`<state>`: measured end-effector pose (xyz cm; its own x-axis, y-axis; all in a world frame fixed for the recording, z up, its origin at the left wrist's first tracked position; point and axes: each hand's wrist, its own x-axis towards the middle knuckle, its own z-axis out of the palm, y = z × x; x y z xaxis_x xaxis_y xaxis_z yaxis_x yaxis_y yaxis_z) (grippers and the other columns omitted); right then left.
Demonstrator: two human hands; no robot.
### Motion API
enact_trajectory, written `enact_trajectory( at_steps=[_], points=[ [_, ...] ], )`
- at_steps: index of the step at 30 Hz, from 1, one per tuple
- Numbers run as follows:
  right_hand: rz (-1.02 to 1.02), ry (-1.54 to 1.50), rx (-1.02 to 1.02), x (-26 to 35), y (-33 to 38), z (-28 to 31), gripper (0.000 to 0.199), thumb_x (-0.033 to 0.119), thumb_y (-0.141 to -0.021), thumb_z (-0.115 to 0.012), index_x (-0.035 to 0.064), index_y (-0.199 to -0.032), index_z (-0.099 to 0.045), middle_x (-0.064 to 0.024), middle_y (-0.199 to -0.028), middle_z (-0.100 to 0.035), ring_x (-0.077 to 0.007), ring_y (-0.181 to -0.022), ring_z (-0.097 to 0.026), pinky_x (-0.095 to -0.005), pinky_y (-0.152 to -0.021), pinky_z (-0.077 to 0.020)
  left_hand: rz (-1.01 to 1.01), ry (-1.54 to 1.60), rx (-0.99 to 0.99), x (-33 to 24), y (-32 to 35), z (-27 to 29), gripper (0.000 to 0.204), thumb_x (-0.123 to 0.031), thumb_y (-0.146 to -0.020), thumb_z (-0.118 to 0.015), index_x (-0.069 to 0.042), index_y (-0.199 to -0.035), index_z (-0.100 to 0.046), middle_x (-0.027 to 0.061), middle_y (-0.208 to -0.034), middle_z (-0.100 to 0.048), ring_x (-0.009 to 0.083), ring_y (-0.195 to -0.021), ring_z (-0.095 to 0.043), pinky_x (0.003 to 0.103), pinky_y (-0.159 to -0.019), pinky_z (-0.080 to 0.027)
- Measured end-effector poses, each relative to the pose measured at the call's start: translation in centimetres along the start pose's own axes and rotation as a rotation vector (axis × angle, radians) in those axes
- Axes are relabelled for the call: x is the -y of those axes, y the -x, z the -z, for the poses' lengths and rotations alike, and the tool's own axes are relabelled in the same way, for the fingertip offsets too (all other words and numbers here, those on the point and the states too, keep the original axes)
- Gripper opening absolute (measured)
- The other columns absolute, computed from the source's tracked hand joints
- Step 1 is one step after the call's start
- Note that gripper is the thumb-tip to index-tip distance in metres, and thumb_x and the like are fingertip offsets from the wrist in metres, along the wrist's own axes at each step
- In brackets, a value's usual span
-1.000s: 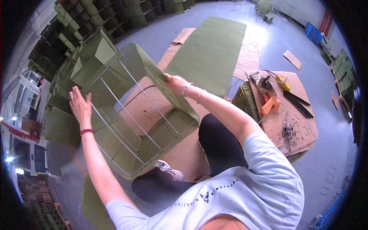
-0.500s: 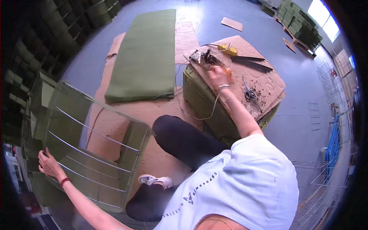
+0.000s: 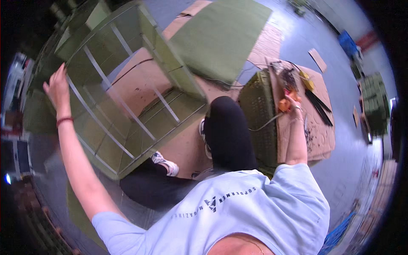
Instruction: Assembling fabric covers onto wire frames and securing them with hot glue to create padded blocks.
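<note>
Olive-green fabric over wire, that open box [image 3: 157, 112] sits left of the raised knee [image 3: 225, 112], left hand [image 3: 59, 91] spread at its rim, right hand [image 3: 294, 104] curled round the orange glue gun [image 3: 284, 105] by the cardboard [image 3: 321, 136]: best keep the box braced, the cord [image 3: 271, 121] slack.

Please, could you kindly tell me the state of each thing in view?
Green wire-framed box, open toward the camera
Left hand, open at the box's edge
Orange glue gun, at the right hand; power unclear
Right hand, grip unclear
Green panel, lying flat
Black strips, loose on cardboard
Yellow power strip, lying there; power unclear
Green crate, under the cardboard
</note>
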<state>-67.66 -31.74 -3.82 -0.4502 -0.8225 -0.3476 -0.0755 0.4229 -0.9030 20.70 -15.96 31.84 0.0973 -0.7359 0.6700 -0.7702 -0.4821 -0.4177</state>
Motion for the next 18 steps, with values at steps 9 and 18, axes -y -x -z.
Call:
enact_trajectory(
  at_steps=[9, 18],
  points=[
    [0.177, -0.564, 0.419, 2.2, 4.9, 4.6, 0.037, 0.032, -0.089, -0.071, 0.0031, -0.111, -0.063, -0.0064, -0.095, -0.068, -0.0160, -0.072, -0.062, -0.0299, -0.062, -0.0520, 0.087, 0.109, 0.034, 2.7, -0.6, -2.4, 0.031, -0.031, -0.098, -0.052, -0.018, -0.124, -0.063, 0.0059, -0.117, -0.067, 0.0254, -0.112, -0.061, 0.045, -0.099, -0.043],
    [0.530, -0.734, 0.660, 17.8, 12.2, 1.3, 0.053, 0.030, -0.097, -0.057, 0.0021, -0.140, -0.044, -0.0160, -0.144, -0.047, -0.0300, -0.139, -0.038, -0.0410, -0.109, -0.0397, 0.183, 0.221, -0.113, -0.8, -0.9, -0.5, 0.009, -0.011, -0.084, -0.064, -0.004, -0.082, -0.070, 0.0173, -0.074, -0.066, 0.0340, -0.079, -0.066, 0.050, -0.089, -0.049]
  ],
)
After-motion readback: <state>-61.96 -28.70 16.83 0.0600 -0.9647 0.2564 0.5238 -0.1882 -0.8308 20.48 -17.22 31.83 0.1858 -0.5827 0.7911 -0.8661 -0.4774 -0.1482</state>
